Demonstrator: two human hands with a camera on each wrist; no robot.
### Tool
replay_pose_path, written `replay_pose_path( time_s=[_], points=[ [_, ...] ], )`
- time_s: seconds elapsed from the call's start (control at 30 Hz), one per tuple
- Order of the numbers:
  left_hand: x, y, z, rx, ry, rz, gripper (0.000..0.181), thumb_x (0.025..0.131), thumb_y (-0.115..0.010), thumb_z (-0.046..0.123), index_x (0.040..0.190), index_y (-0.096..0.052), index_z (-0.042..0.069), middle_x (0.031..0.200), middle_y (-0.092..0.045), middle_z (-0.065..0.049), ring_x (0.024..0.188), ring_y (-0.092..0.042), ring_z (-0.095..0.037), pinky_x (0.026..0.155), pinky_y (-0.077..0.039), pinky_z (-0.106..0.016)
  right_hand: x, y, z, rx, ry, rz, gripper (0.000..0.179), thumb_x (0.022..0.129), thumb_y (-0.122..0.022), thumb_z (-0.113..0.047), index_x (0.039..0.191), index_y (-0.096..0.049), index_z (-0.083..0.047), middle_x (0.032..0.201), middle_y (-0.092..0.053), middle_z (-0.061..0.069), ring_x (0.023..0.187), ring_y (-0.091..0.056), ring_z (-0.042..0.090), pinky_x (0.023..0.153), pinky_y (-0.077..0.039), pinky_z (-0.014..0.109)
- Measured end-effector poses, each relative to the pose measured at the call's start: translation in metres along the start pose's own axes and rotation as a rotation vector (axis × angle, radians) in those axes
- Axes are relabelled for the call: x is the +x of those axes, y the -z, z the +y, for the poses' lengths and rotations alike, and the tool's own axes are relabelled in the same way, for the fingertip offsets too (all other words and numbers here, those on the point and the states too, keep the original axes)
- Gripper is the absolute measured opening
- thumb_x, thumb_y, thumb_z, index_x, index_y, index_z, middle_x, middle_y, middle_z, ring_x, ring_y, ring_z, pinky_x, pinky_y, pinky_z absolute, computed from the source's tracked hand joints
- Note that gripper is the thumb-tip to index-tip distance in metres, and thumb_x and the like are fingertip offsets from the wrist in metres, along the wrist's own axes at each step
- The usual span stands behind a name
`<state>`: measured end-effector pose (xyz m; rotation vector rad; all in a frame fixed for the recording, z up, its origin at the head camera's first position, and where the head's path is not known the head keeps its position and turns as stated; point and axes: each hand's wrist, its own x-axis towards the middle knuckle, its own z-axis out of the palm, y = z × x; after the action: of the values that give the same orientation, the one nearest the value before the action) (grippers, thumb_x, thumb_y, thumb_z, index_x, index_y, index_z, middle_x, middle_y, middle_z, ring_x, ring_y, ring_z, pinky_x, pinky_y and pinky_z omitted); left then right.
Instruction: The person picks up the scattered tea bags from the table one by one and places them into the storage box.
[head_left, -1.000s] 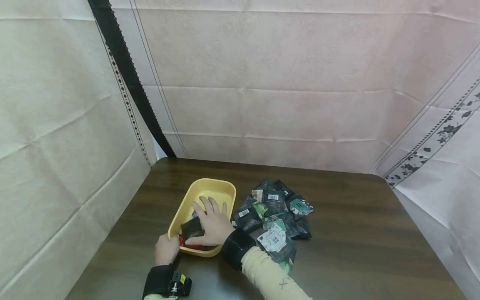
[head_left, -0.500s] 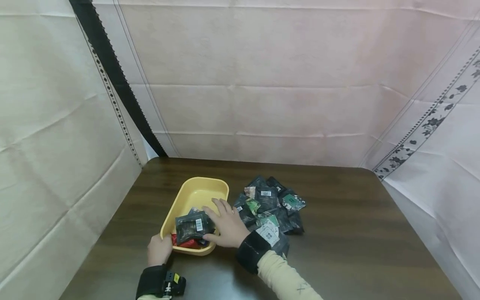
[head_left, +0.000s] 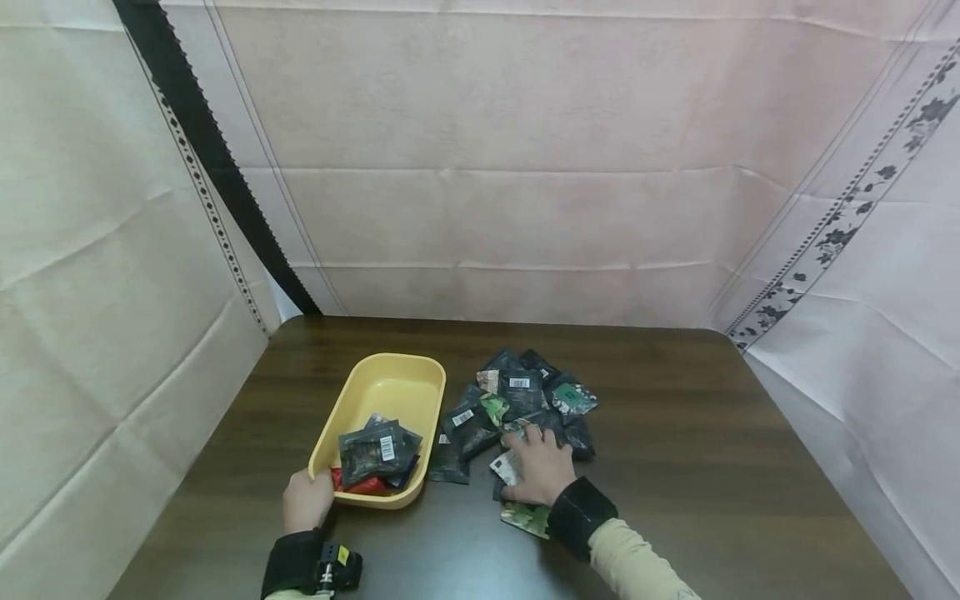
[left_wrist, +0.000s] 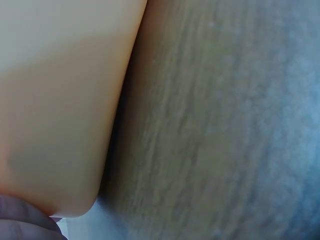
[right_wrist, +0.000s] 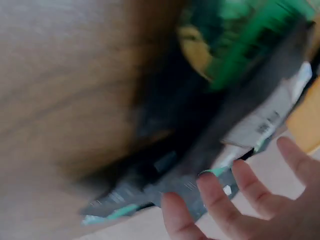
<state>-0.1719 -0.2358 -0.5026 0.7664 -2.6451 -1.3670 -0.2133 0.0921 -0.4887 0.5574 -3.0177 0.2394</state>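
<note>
My left hand (head_left: 306, 502) grips the near left corner of a yellow plastic basin (head_left: 396, 392); its fingers (left_wrist: 22, 222) show at the basin's corner in the left wrist view. Inside the basin's near end lie a dark packet with a barcode label (head_left: 367, 454) and a red packet (head_left: 366, 487). To the right, my right hand (head_left: 542, 468) is spread over the near side of a pile of dark packets (head_left: 519, 392). Its fingers (right_wrist: 215, 195) are apart beside a packet with a white label (right_wrist: 265, 117). Motion blurs part of the right wrist view.
A green-printed packet (head_left: 527, 518) lies below the right hand. Another dark packet (head_left: 448, 463) lies between basin and pile. The brown table (head_left: 675, 450) extends right, with pale cloth (head_left: 525, 217) hanging behind it.
My right hand has left the basin and moved right onto the pile, leaving the barcode packet in the basin. Packets in the pile's near part have shifted. The left hand keeps its hold.
</note>
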Motion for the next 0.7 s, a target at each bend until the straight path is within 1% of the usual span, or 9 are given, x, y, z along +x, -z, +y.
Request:
replay_pose_path(
  time_s=[0.1, 0.2, 0.27, 0.37, 0.47, 0.57, 0.63, 0.7],
  points=[
    [0.0, 0.002, 0.0, -0.002, 0.016, -0.01, 0.036, 0.084, -0.034, 0.012, 0.097, -0.054, -0.015, 0.076, -0.051, -0.019, 0.069, -0.045, -0.031, 0.055, -0.032, -0.034, 0.001, -0.005, 0.0, 0.01, 0.011, -0.021, 0.07, 0.059, -0.078, -0.042, 0.121, -0.057, -0.018, 0.121, -0.046, 0.016, 0.103, -0.044, 0.039, 0.07, -0.039, 0.061],
    [0.0, 0.003, 0.0, 0.0, 0.027, -0.02, 0.037, 0.085, -0.034, 0.013, 0.099, -0.054, -0.014, 0.077, -0.051, -0.019, 0.069, -0.045, -0.031, 0.055, -0.032, -0.033, 0.003, -0.01, -0.001, -0.004, 0.014, -0.012, 0.062, 0.058, -0.078, -0.034, 0.115, -0.06, -0.016, 0.122, -0.046, 0.016, 0.104, -0.044, 0.04, 0.068, -0.04, 0.061],
    [0.0, 0.002, -0.001, 0.001, 0.029, -0.023, 0.038, 0.085, -0.034, 0.014, 0.1, -0.054, -0.014, 0.079, -0.052, -0.02, 0.07, -0.046, -0.031, 0.055, -0.033, -0.033, 0.005, -0.014, 0.0, -0.026, 0.016, -0.003, 0.055, 0.06, -0.077, -0.027, 0.111, -0.062, -0.015, 0.121, -0.045, 0.016, 0.103, -0.044, 0.039, 0.066, -0.043, 0.059],
    [0.001, 0.001, -0.001, 0.006, 0.03, -0.022, 0.039, 0.085, -0.034, 0.014, 0.102, -0.054, -0.015, 0.084, -0.054, -0.023, 0.072, -0.046, -0.032, 0.058, -0.035, -0.035, 0.008, -0.02, 0.001, -0.064, 0.024, 0.021, 0.045, 0.064, -0.075, -0.014, 0.108, -0.065, -0.015, 0.119, -0.046, 0.015, 0.1, -0.046, 0.036, 0.061, -0.047, 0.05],
    [0.001, 0.0, -0.001, -0.001, 0.041, -0.031, 0.04, 0.085, -0.034, 0.013, 0.107, -0.052, -0.015, 0.089, -0.055, -0.025, 0.075, -0.047, -0.033, 0.061, -0.036, -0.038, 0.011, -0.021, 0.002, -0.097, 0.03, 0.075, 0.036, 0.067, -0.07, -0.007, 0.102, -0.066, -0.016, 0.116, -0.048, 0.015, 0.094, -0.049, 0.034, 0.058, -0.047, 0.046],
    [0.0, 0.0, 0.0, -0.014, 0.051, -0.038, 0.04, 0.085, -0.034, 0.013, 0.108, -0.051, -0.015, 0.09, -0.055, -0.025, 0.075, -0.047, -0.033, 0.063, -0.037, -0.039, 0.015, -0.017, 0.002, -0.116, 0.029, 0.155, 0.029, 0.07, -0.067, -0.006, 0.098, -0.066, -0.015, 0.109, -0.049, 0.013, 0.09, -0.049, 0.033, 0.06, -0.045, 0.047],
    [0.0, 0.0, 0.0, -0.014, 0.05, -0.031, 0.039, 0.086, -0.034, 0.014, 0.106, -0.052, -0.015, 0.089, -0.055, -0.024, 0.075, -0.047, -0.033, 0.062, -0.037, -0.039, 0.018, -0.012, 0.003, -0.123, 0.023, 0.21, 0.027, 0.072, -0.067, -0.006, 0.097, -0.065, -0.013, 0.106, -0.048, 0.012, 0.092, -0.049, 0.034, 0.061, -0.045, 0.047],
    [0.0, 0.0, 0.0, -0.012, 0.045, -0.025, 0.038, 0.085, -0.035, 0.014, 0.104, -0.053, -0.015, 0.088, -0.055, -0.024, 0.075, -0.047, -0.033, 0.062, -0.037, -0.04, 0.021, -0.008, 0.003, -0.124, 0.033, 0.263, 0.024, 0.071, -0.068, -0.006, 0.094, -0.063, -0.012, 0.103, -0.048, 0.011, 0.093, -0.049, 0.035, 0.06, -0.047, 0.044]
  ],
)
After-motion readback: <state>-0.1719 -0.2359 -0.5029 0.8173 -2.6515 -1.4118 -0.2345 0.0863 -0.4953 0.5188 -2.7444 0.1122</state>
